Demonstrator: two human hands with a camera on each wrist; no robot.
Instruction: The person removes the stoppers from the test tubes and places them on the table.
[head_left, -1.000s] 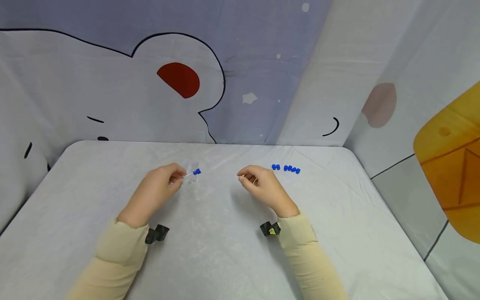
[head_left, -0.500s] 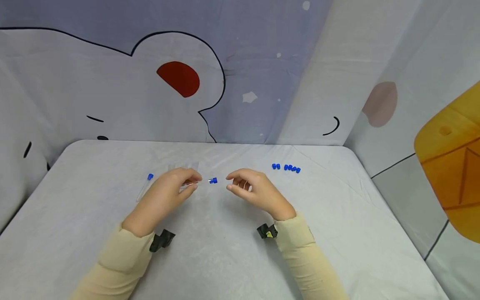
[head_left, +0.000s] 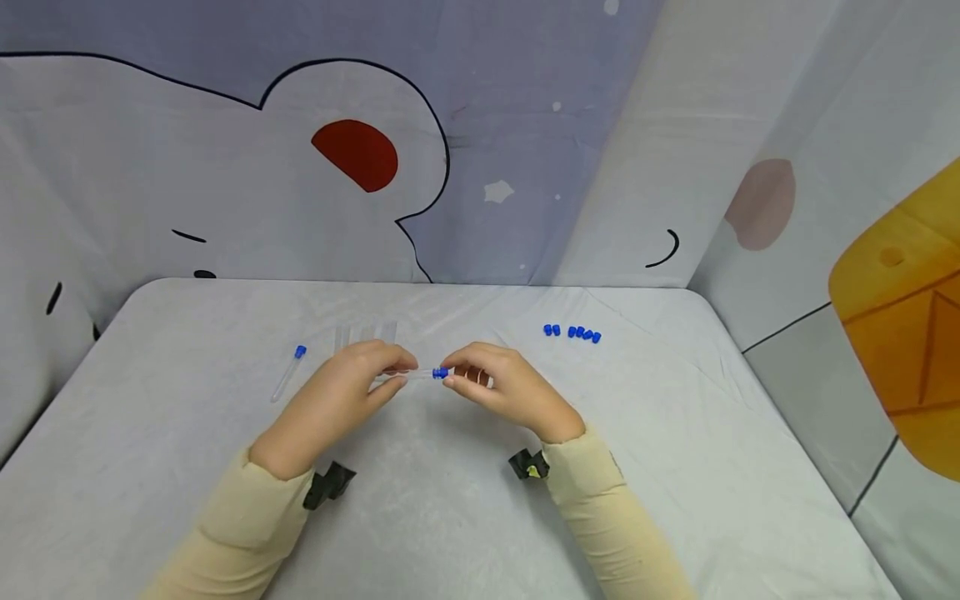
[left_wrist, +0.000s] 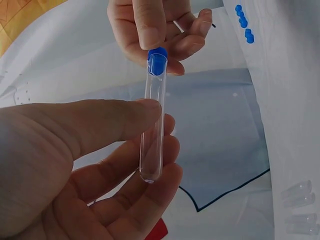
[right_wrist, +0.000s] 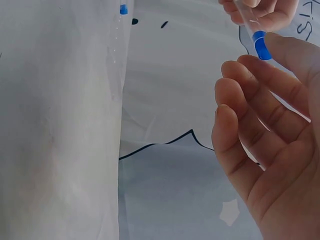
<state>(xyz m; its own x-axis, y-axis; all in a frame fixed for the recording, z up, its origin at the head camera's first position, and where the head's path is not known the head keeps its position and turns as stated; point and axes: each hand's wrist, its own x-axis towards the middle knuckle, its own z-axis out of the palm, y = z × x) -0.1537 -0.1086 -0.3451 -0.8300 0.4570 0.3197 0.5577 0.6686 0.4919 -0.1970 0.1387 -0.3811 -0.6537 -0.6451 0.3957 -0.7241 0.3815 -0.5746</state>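
My left hand (head_left: 337, 392) grips a clear test tube (left_wrist: 156, 90) between thumb and fingers, lying about level in the head view. A blue cap (left_wrist: 157, 64) sits in the mouth of that tube, on the side towards the right. The thumb and index finger of my right hand (head_left: 517, 392) pinch this cap at its outer end, while the other fingers curl loosely below. In the right wrist view, the thumb lies along the blue cap (right_wrist: 262, 47).
Another tube with a blue cap (head_left: 288, 373) lies on the white-covered table (head_left: 420, 517), left of my left hand. Several clear tubes (head_left: 366, 332) lie behind that hand. Several loose blue caps (head_left: 580, 332) form a row at the back right. A printed cloth (head_left: 517, 142) hangs behind.
My left hand has brought the capped tube to the right and nearer. My right hand has come left, and its thumb and index finger now pinch the cap.
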